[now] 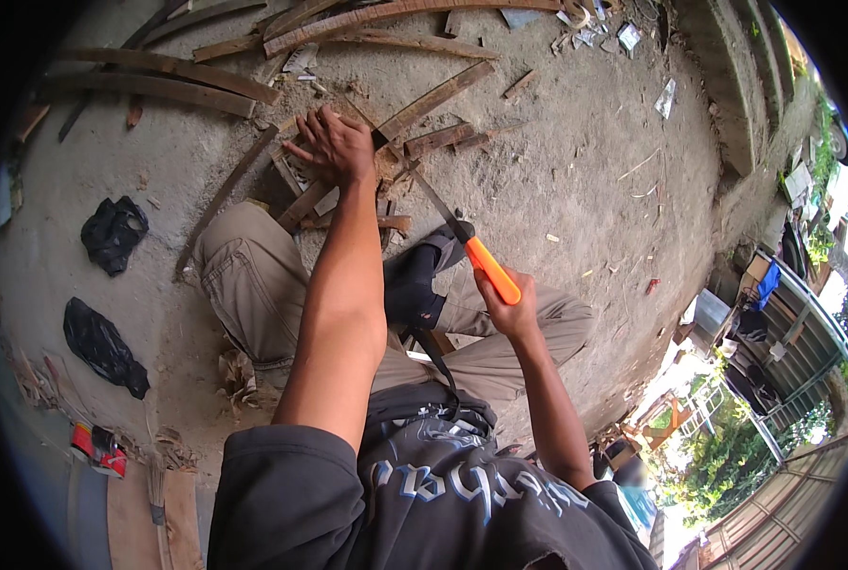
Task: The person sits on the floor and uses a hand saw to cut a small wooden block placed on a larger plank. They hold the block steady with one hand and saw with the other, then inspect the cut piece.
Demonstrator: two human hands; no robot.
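My right hand is wrapped round the orange handle of a hand saw. Its narrow blade slants up and to the left, and the tip reaches the wood pieces by my left hand. Fingers spread, my left hand presses down over some wood, and its palm hides what lies beneath. From beside that hand a wooden strip runs up to the right. Two short wood offcuts lie just right of it. Under my left wrist sits a small stack of wood blocks; whether the blade touches wood I cannot tell.
Long curved-looking wooden slats lie across the far side of the dirt floor. Two black plastic bags are at the left. My bent legs frame the work spot. Concrete steps stand at the far right.
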